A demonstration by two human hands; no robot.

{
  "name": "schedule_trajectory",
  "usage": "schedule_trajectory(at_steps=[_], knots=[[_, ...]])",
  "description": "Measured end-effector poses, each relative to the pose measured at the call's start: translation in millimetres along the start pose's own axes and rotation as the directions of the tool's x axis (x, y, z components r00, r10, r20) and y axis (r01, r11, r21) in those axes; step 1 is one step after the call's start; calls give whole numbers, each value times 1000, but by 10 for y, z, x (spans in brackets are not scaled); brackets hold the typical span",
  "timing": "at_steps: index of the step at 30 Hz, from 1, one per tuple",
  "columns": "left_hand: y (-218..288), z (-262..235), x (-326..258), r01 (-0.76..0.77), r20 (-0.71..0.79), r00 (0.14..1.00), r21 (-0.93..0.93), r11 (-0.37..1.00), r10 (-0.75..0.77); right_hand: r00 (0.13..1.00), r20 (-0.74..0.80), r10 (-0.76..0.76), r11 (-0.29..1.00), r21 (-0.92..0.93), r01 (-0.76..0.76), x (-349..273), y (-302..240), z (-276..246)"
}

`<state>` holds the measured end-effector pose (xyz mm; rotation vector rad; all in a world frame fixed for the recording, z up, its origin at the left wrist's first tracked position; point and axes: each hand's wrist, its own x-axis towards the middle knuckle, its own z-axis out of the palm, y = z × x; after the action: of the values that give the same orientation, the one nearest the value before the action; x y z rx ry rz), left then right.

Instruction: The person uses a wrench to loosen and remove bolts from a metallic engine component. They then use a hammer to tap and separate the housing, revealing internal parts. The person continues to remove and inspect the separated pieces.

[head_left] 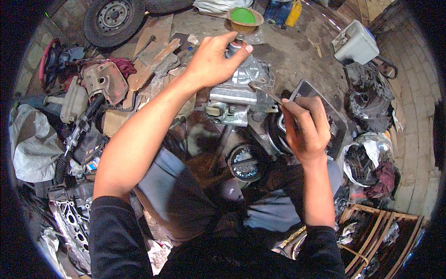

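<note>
A silvery cast metal housing (234, 93), like a gearbox casing, stands in front of me between my knees. Its narrow far end carries an orange ring (237, 44) and a short metal shaft stub (240, 37). My left hand (213, 60) is closed round that far end, thumb on one side and fingers on the other. In my right hand (306, 125) is a thin, bent metal tool (267, 92), pinched between thumb and fingers. The tool's tip reaches the right side of the housing; whether it touches cannot be told. My fingers hide its rear end.
Nearby on the right lies a dark tray (341, 111) of parts; a round black container (246, 162) sits below the housing. Farther off are a green-bottomed bowl (243, 16), a wheel (114, 18) and a white box (360, 44). Scrap parts and an engine head (74, 228) crowd the left.
</note>
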<state>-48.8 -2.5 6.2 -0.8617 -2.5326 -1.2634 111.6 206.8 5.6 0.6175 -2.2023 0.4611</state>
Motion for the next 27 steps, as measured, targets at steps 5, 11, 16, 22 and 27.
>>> schedule_trajectory(at_steps=[5,11,16,22,27], knots=[[-19,23,12,-20,-15,1000,16,1000,20,998,39,-41,995,92,37,-3,-113,87],[0,6,13,-26,-19,999,10,1000,26,1000,30,-3,999,38,1,-16,-39,78],[-92,43,4,-27,-60,998,52,998,30,989,51,138,983,-131,-131,-25,188,157],[7,10,27,-16,-20,1000,45,999,17,967,-47,251,964,-80,-254,-42,305,193],[-24,19,19,-21,-16,1000,-9,1000,21,991,-100,86,996,-8,-87,48,176,38]])
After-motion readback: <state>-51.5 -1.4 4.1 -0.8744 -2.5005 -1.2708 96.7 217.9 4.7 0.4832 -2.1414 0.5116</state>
